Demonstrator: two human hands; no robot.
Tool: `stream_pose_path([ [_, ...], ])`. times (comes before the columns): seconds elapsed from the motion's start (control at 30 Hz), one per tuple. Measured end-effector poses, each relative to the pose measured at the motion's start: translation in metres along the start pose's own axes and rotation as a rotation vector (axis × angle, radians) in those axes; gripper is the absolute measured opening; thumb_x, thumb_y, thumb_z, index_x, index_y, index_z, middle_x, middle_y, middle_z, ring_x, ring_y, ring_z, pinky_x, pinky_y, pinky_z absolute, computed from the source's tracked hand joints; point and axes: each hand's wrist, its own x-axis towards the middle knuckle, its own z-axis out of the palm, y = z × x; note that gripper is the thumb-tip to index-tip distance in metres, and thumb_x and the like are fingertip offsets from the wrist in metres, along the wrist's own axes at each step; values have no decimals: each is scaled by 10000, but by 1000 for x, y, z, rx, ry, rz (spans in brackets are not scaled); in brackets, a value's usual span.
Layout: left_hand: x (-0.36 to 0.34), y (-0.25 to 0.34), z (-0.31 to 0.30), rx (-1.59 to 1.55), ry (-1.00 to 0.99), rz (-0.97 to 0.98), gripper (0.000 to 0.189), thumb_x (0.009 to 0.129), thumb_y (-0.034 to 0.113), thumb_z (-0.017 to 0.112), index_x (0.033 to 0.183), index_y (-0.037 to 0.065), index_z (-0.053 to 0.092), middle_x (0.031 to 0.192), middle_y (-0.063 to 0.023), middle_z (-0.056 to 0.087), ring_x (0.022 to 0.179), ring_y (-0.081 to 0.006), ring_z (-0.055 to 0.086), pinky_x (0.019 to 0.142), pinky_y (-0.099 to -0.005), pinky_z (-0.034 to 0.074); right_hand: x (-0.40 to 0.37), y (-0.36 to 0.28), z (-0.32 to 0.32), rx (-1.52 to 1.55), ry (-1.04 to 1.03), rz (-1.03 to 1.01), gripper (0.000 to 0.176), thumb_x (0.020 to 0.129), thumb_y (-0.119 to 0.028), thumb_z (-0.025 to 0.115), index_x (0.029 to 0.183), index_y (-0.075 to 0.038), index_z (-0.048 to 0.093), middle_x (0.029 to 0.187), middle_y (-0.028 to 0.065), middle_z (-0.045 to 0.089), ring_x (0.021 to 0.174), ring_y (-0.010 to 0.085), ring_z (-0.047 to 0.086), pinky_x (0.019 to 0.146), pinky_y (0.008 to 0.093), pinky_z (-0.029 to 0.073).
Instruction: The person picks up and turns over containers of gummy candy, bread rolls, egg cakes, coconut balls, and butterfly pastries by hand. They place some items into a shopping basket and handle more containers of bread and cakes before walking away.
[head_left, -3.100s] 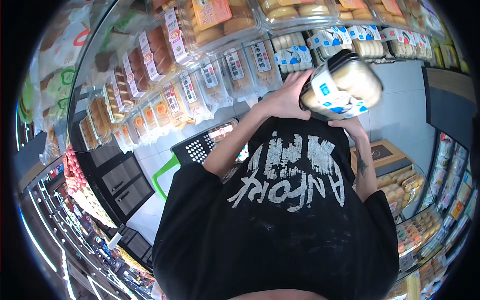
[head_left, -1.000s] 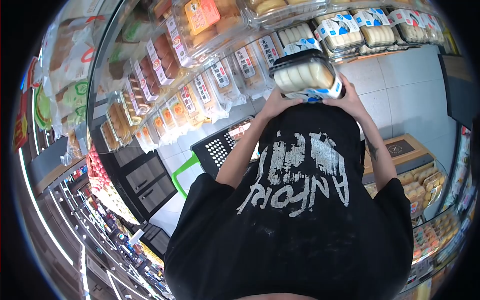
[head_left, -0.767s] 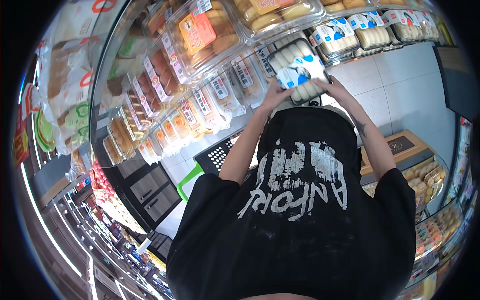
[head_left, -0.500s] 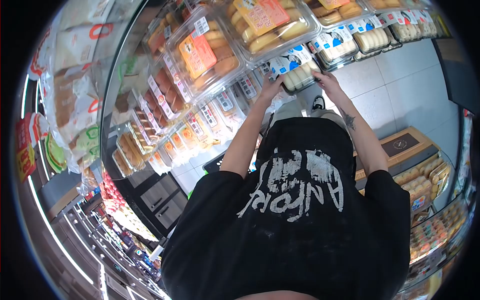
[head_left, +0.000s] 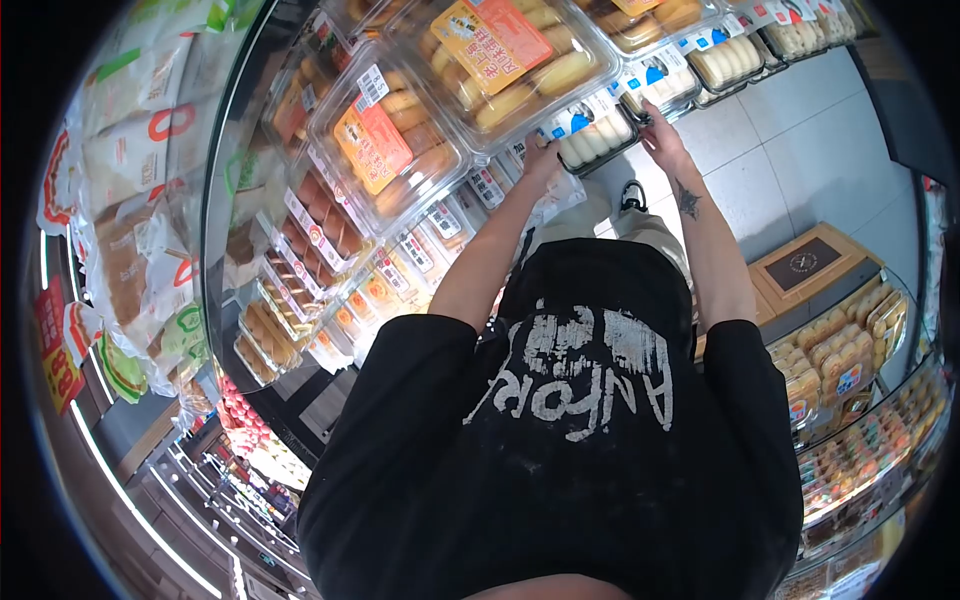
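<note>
A clear-lidded plastic pack of white finger-shaped rolls (head_left: 593,140), with a white and blue label, is between my two hands at the front edge of the display. My left hand (head_left: 540,163) closes on its left end. At the right end, my right hand (head_left: 661,143) has its thumb by the pack's edge and its fingers reaching along the side, close to a neighbouring pack (head_left: 660,82). Part of the fingers of both hands is hidden. Large clear boxes of golden rolls (head_left: 500,62) with orange labels stand just left of and above the pack.
Bagged bread (head_left: 130,160) hangs at the left. Packed cakes (head_left: 385,285) fill a lower shelf left of my arm. A wooden-edged display (head_left: 805,265) with more boxed pastries (head_left: 840,345) stands at the right. Grey tiles (head_left: 790,150) show beyond my shoe (head_left: 633,196).
The pack has moved slightly in the view and now lies closer in line with the neighbouring packs. My right hand's fingers have shifted up along its side. The view has turned a little.
</note>
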Motion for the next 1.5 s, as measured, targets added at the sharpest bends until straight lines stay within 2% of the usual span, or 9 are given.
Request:
stream_pose_path([
  [0.23, -19, -52, -21, -46, -126, -6, 386, 865, 252, 447, 1206, 75, 414, 872, -83, 545, 726, -143, 534, 596, -252, 452, -40, 42, -43, -108, 39, -126, 788, 645, -497, 692, 1172, -2, 378, 1061, 138, 463, 1010, 201, 447, 884, 382, 341],
  [0.33, -62, -63, -41, -101, -394, -142, 315, 867, 249, 453, 1105, 44, 477, 975, -100, 535, 904, -171, 538, 801, -290, 452, -8, 125, -127, -529, 202, -177, 773, 673, -499, 674, 1163, 18, 373, 909, 166, 551, 951, 212, 529, 815, 322, 409],
  [0.37, -69, -78, -49, -164, -357, -136, 310, 866, 246, 450, 1100, 44, 482, 978, -101, 535, 906, -175, 537, 809, -294, 448, 1, 161, -165, -972, 308, -367, 732, 708, -487, 634, 1154, 41, 392, 979, 245, 545, 960, 289, 524, 843, 335, 404],
  [0.6, -133, -190, -77, -445, 337, -313, 296, 842, 184, 437, 1075, 20, 519, 892, -100, 570, 788, -187, 565, 713, -299, 465, -32, 227, -325, -1052, -74, 116, 497, 753, -354, 608, 1037, 42, 510, 958, 207, 568, 907, 262, 539, 813, 324, 419],
  [0.77, -139, -288, -31, 121, 243, -259, 287, 789, 204, 451, 974, 42, 599, 930, -180, 607, 865, -274, 588, 768, -343, 458, -6, 191, -351, -927, -209, -2, 437, 761, -320, 603, 1000, 39, 535, 923, 188, 580, 869, 243, 552, 772, 315, 437],
  [0.87, -152, -305, 5, 104, 420, -381, 331, 767, 303, 488, 940, 53, 618, 986, -216, 590, 971, -343, 552, 847, -382, 429, 14, 148, -334, -942, -279, -25, 401, 766, -300, 600, 978, 37, 550, 903, 177, 587, 846, 231, 560, 748, 309, 448],
  [1.1, -193, -290, 44, -691, 402, -310, 207, 844, 231, 478, 895, 55, 576, 790, -71, 578, 658, -122, 571, 532, -244, 463, -36, 51, -148, -1452, -501, 40, 229, 773, -146, 583, 945, 2, 554, 829, 62, 594, 743, 131, 572, 646, 238, 459],
  [1.33, -220, -375, 105, -584, 644, -286, 233, 792, 172, 460, 917, 15, 577, 726, -63, 582, 609, -142, 544, 563, -282, 435, -39, 138, -42, -1954, -701, -250, 219, 731, -151, 609, 893, -16, 550, 782, 103, 595, 668, 183, 587, 590, 287, 462],
  [1.5, -270, -402, 105, -777, 1022, -488, 234, 793, 182, 468, 952, 57, 585, 896, -172, 566, 860, -304, 553, 802, -367, 425, -101, 257, 17, -2351, -1632, -692, 237, 712, -150, 588, 899, -10, 551, 825, 169, 585, 811, 308, 558, 750, 383, 432],
])
